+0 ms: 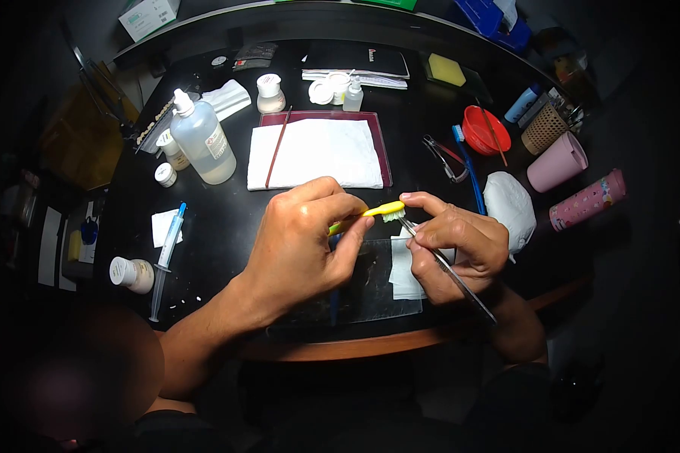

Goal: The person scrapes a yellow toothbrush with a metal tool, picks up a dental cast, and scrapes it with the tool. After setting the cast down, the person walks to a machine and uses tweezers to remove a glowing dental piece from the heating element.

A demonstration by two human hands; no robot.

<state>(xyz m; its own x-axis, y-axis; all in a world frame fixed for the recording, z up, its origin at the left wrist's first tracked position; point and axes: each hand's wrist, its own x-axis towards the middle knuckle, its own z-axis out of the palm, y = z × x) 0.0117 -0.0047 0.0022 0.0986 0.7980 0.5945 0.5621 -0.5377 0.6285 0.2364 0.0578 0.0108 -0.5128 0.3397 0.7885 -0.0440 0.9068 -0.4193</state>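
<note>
My left hand [298, 238] pinches a small yellow toothbrush [387, 209] near its head, with the pale bristles facing down. In my right hand [465, 245] is a slim metal instrument [465, 285], held like a pen. Its tip meets or nearly meets the bristles; its exact kind does not show. My right index fingertip is at the end of the brush head. Below both hands lie a clear sheet [370, 291] and some folded white paper [404, 275]. Beyond them, a thin brown brush [280, 147] rests on a white paper towel [325, 155] over a maroon tray [386, 162].
On the left stand a squeeze bottle [208, 143], a blue-tipped syringe [169, 241] and a jar [132, 275]. To the right are a red bowl [476, 127], a blue toothbrush [472, 170], a white lump [510, 208] and a pink cup [555, 164]. The wooden table edge [355, 347] runs in front.
</note>
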